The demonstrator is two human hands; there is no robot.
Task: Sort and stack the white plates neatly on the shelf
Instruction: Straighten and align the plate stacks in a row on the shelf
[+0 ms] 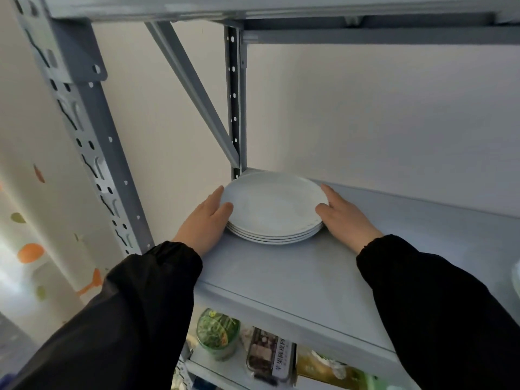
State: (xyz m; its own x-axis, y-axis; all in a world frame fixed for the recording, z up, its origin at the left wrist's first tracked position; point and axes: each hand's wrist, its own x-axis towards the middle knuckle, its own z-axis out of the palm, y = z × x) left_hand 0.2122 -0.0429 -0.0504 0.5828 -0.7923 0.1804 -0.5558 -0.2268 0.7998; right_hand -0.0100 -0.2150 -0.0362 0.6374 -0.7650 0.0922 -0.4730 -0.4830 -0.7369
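A grey metal shelf board (281, 271) fills the middle of the view. A grey perforated upright post (235, 94) rises from its back left corner and a grey slanted brace (194, 88) meets that post just above the board. Two black jacket sleeves (126, 319) reach in over the board's front edge, one from each side.

A stack of round white plates (274, 206), several high with rims closely aligned, sits flat on the board in its back left corner, just in front of the post.

The left hand (204, 223) rests on the board against the stack's left side, fingers stretched nearly straight along the rims and thumb laid on the top plate's edge. The right hand (346, 218) lies the same way against the stack's right side, fingers nearly straight, thumb touching the top rim. Neither hand wraps around the plates.

Below the board's front edge stand a green-topped clear tub (218, 333) and a dark packet with a white printed label (270, 353).
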